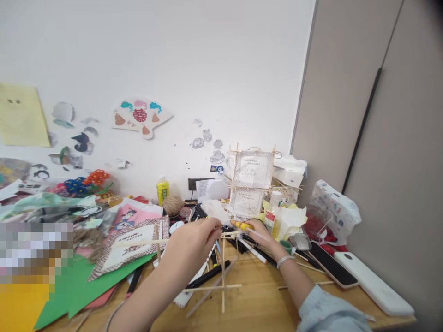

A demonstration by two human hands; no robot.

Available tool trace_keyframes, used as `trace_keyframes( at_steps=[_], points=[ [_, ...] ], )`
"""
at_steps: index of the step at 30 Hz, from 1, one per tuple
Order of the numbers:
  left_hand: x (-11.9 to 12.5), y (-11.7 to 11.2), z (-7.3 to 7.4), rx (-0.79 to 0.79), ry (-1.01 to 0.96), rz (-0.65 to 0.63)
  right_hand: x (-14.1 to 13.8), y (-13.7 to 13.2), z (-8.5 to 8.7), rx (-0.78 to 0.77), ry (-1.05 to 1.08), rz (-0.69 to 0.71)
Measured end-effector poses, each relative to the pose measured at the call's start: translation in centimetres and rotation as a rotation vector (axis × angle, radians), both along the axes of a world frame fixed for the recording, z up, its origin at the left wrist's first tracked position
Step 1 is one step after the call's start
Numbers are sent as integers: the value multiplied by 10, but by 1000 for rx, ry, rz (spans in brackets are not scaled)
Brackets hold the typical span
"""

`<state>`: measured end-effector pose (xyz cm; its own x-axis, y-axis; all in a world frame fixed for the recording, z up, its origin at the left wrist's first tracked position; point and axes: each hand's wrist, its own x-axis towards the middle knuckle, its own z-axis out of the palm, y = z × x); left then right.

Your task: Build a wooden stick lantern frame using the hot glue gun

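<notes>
A square frame of thin wooden sticks [223, 272] stands out over the table, its sticks crossing at the corners. My left hand [192, 242] is closed at the frame's upper side, fingertips pinched near the upper right corner. Part of the frame is behind this hand and forearm. In my right hand [262, 234] is a yellow and orange glue gun [244, 225], with a pale clear stick at its rear. Its tip points left, close to the same corner and to my left fingertips. Whether the tip touches the wood I cannot tell.
Behind my hands stands a stick-framed paper lantern [254, 170]. Markers [254, 251] lie beneath them. To the left are a decorated paper panel [129, 246], green paper [93, 281] and a twine ball [173, 205]. A phone [332, 265] and white power bank [374, 283] lie right.
</notes>
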<state>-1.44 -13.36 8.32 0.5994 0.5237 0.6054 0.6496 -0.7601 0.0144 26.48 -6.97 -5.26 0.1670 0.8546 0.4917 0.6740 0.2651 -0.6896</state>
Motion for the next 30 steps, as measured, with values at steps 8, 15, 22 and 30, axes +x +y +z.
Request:
trace_keyframes(
  at_steps=[8,15,22,30],
  points=[
    [9,7,-12,32,-7,6,12,-12,8,73,332,-38],
    [4,6,-16,-34,-30,-2,4,-47,7,172,594,-48],
    [-5,1,-11,-50,4,-5,-23,-77,5,365,857,4],
    [-6,5,-17,-24,27,-69,-38,-94,-14,455,888,3]
  ],
)
